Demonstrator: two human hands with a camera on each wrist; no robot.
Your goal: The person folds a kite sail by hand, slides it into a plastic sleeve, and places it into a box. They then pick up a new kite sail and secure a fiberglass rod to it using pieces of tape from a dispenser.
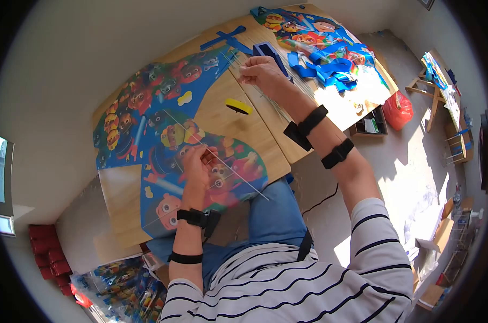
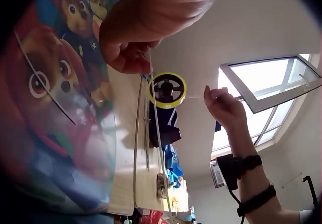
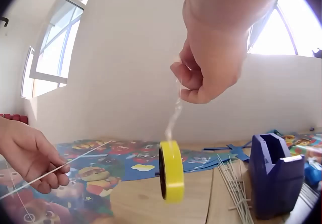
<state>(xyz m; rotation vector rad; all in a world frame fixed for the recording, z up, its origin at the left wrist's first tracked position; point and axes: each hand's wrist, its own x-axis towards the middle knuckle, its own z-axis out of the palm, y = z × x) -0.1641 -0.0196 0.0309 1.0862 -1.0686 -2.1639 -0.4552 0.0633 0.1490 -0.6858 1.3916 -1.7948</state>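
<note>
My left hand (image 1: 200, 164) pinches a thin white rod (image 1: 236, 173) that slants over a printed plastic sheet (image 1: 171, 196) with cartoon dogs on blue. The rod's near end reaches past the table edge over my thigh. Higher up and to the right, the fingertips of my right hand (image 3: 204, 75) pinch the loose end of a clear tape strip (image 3: 174, 118). From that strip a yellow-edged tape roll (image 3: 172, 172) hangs on its side above the bare wood. In the left wrist view, the roll (image 2: 167, 90) shows its dark spoked core behind the rod.
A dark blue tape dispenser (image 3: 275, 178) stands beside a bundle of white rods (image 3: 234, 189). Blue ribbons (image 1: 327, 70) lie on more printed sheets at the right. Sheets cover the table's left side. A red bag (image 1: 398, 110) sits on the floor beyond the table.
</note>
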